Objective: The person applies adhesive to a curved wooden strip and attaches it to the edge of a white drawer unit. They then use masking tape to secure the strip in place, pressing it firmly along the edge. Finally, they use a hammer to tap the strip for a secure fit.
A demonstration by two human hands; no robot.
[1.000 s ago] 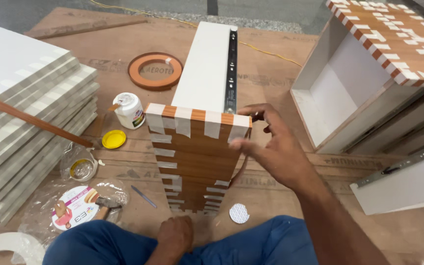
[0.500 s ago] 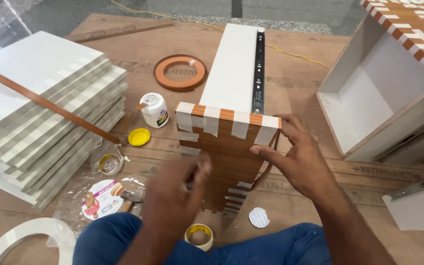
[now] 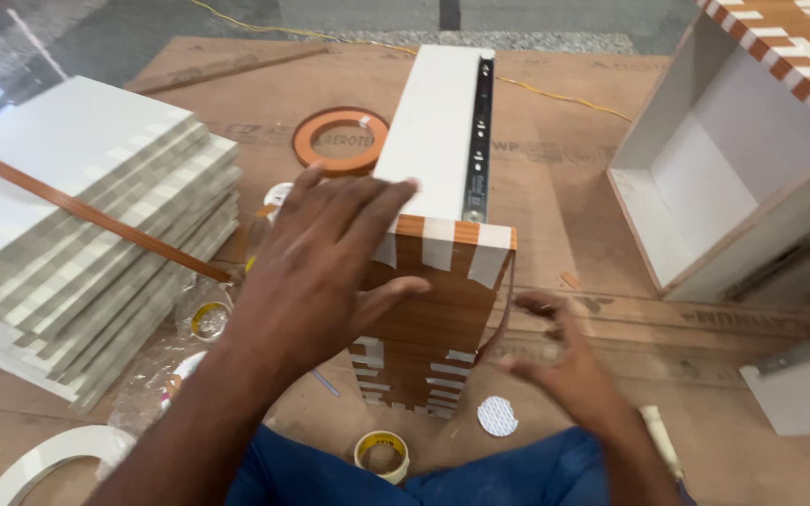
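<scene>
A white drawer box (image 3: pixel 433 131) with a black slide rail (image 3: pixel 478 141) lies in front of me on brown board. Its wood-veneer front (image 3: pixel 433 319) faces me, with short pieces of white tape along the top and lower edges. My left hand (image 3: pixel 330 272) lies spread over the front's top left corner, fingers on the white top and thumb on the veneer. My right hand (image 3: pixel 564 365), blurred, hovers low to the right of the front with its fingers apart. A thin brown edge strip (image 3: pixel 504 314) hangs loose beside it.
A stack of white boards (image 3: pixel 77 234) with a long brown strip (image 3: pixel 86 211) across it fills the left. An orange ring (image 3: pixel 339 141), a small yellow tape roll (image 3: pixel 383 456) and a white disc (image 3: pixel 497 415) lie around. Another white box (image 3: pixel 705 187) stands at right.
My left hand rose from my lap onto the top of the veneer front. My right hand let go of the front's right edge and dropped lower to the right.
</scene>
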